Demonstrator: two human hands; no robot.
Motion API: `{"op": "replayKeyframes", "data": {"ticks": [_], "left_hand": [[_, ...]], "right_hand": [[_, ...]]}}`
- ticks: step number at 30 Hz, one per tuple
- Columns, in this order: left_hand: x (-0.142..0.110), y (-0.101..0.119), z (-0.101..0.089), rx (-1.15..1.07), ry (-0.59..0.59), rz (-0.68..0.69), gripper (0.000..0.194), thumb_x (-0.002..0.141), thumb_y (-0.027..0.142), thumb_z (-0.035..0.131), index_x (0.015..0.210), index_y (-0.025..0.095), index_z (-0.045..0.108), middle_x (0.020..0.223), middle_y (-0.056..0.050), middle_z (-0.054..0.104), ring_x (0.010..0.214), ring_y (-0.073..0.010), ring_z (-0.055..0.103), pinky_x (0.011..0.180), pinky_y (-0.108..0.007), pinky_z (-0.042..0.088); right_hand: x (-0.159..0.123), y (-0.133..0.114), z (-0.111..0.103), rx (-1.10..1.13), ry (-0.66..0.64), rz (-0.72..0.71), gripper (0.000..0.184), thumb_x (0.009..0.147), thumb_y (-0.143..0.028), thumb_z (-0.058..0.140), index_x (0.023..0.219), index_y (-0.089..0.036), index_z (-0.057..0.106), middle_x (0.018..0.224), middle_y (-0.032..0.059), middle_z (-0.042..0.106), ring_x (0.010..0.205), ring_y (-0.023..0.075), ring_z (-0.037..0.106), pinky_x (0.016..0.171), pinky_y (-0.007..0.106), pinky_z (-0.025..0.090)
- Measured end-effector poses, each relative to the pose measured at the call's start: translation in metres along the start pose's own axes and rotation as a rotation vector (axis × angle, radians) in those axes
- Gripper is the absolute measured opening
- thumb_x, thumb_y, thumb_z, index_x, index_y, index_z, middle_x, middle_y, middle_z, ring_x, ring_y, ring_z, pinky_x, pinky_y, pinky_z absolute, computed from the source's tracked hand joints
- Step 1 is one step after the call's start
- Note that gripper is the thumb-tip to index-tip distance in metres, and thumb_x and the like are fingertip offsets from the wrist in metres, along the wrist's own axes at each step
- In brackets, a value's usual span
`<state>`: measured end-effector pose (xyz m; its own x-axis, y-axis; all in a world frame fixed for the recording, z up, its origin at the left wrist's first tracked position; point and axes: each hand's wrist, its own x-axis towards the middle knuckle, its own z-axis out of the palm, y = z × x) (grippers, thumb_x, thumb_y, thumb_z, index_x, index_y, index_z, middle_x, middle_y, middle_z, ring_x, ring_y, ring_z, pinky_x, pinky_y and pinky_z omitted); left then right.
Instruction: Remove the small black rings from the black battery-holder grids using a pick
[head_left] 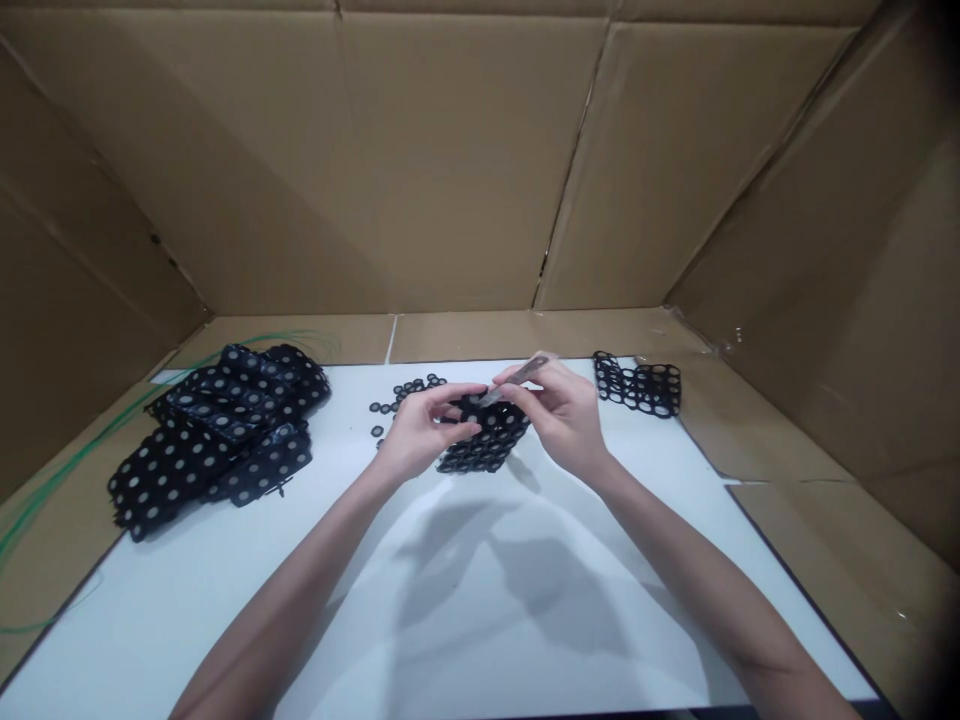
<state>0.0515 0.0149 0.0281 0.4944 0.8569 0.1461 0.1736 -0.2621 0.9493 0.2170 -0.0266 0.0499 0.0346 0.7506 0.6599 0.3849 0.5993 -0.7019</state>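
Note:
My left hand (pixel 420 428) is closed in a pinch on the upper left part of a black sheet of round pieces (pixel 489 440), held up over the white table (pixel 457 620). Between the thumb and fingers of my right hand (pixel 566 415) is a slim silver metal tool (pixel 525 371). Its tip points down and left, at the sheet's top edge close to my left fingertips. Whether it is a blade or tweezers I cannot make out. Several small loose black rings (pixel 409 388) lie just beyond and left of my left hand.
A pile of black sheets with pale dots (pixel 202 430) sits at the left. To the right lies a black lattice of open rings (pixel 649 390). Green strands (pixel 82 455) curve along the left edge. Cardboard walls (pixel 450 170) enclose the back and sides.

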Motion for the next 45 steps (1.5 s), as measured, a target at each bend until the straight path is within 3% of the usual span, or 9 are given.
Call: {"op": "replayKeyframes", "data": {"ticks": [7,10,12,14,24,31,40,42,45], "left_hand": [[0.000,0.001,0.000,0.032,0.007,0.054,0.040,0.068,0.017,0.061,0.107,0.021,0.061,0.107,-0.005,0.062,0.081,-0.0142,0.056,0.078,-0.027,0.043],[-0.001,0.001,0.001,0.023,-0.013,0.028,0.042,0.070,0.020,0.060,0.112,0.021,0.058,0.081,-0.002,0.063,0.057,-0.0095,0.049,0.058,-0.023,0.041],[-0.001,0.000,0.001,-0.009,-0.046,-0.004,0.047,0.070,0.021,0.060,0.117,0.021,0.055,0.058,0.003,0.053,0.046,-0.0072,0.038,0.047,-0.021,0.032],[-0.001,0.000,0.001,-0.028,-0.050,-0.024,0.049,0.069,0.021,0.060,0.118,0.021,0.054,0.049,0.006,0.041,0.043,-0.0065,0.031,0.044,-0.020,0.026],[-0.001,-0.001,0.002,-0.004,0.015,-0.048,0.046,0.066,0.019,0.061,0.112,0.020,0.059,0.047,0.007,0.029,0.044,-0.0067,0.022,0.044,-0.022,0.019],[0.000,-0.006,0.002,-0.019,-0.028,-0.091,0.042,0.068,0.021,0.059,0.109,0.017,0.061,0.047,0.007,0.026,0.044,-0.0060,0.018,0.044,-0.022,0.015],[0.002,-0.011,0.002,-0.048,-0.048,-0.101,0.044,0.067,0.020,0.060,0.111,0.017,0.060,0.050,0.007,0.028,0.047,-0.0058,0.019,0.046,-0.021,0.016],[0.003,-0.013,0.001,-0.038,-0.030,-0.100,0.046,0.066,0.019,0.060,0.113,0.020,0.059,0.049,0.008,0.029,0.046,-0.0060,0.020,0.047,-0.021,0.017],[0.005,-0.014,-0.002,-0.023,0.033,-0.122,0.048,0.065,0.017,0.062,0.113,0.023,0.058,0.047,0.008,0.033,0.044,-0.0059,0.023,0.047,-0.021,0.021]], "right_hand": [[0.000,0.001,0.000,0.011,0.007,0.007,0.010,0.079,-0.020,0.055,0.076,-0.020,0.065,0.079,0.0026,0.062,0.073,0.0139,0.058,0.057,0.024,0.049],[0.001,0.001,0.000,-0.037,0.006,-0.012,0.010,0.080,-0.019,0.055,0.077,-0.020,0.065,0.077,0.0026,0.063,0.072,0.0140,0.057,0.059,0.025,0.048],[0.001,0.001,0.000,-0.045,0.007,-0.015,0.011,0.080,-0.019,0.055,0.075,-0.020,0.064,0.077,0.0025,0.062,0.072,0.0138,0.057,0.058,0.025,0.047],[0.000,0.001,0.000,-0.043,0.002,-0.017,0.011,0.080,-0.018,0.054,0.075,-0.020,0.064,0.077,0.0024,0.062,0.071,0.0135,0.057,0.055,0.024,0.045],[-0.003,0.002,0.005,-0.089,-0.040,-0.107,0.013,0.082,-0.016,0.051,0.078,-0.020,0.063,0.078,0.0030,0.061,0.074,0.0142,0.056,0.065,0.028,0.046],[-0.008,0.005,0.013,-0.177,-0.101,-0.136,0.015,0.083,-0.013,0.047,0.077,-0.016,0.060,0.076,0.0052,0.059,0.066,0.0135,0.056,0.056,0.025,0.045],[-0.008,0.010,0.019,-0.193,-0.115,-0.085,0.014,0.082,-0.013,0.049,0.075,-0.016,0.060,0.073,0.0048,0.059,0.066,0.0133,0.056,0.056,0.025,0.046],[-0.006,0.008,0.015,-0.136,-0.060,-0.059,0.013,0.082,-0.014,0.050,0.076,-0.017,0.061,0.075,0.0042,0.060,0.069,0.0133,0.057,0.058,0.025,0.049],[-0.001,0.002,0.001,0.011,0.208,0.054,0.008,0.080,-0.018,0.053,0.080,-0.019,0.062,0.082,0.0023,0.061,0.076,0.0133,0.060,0.064,0.026,0.054]]}}
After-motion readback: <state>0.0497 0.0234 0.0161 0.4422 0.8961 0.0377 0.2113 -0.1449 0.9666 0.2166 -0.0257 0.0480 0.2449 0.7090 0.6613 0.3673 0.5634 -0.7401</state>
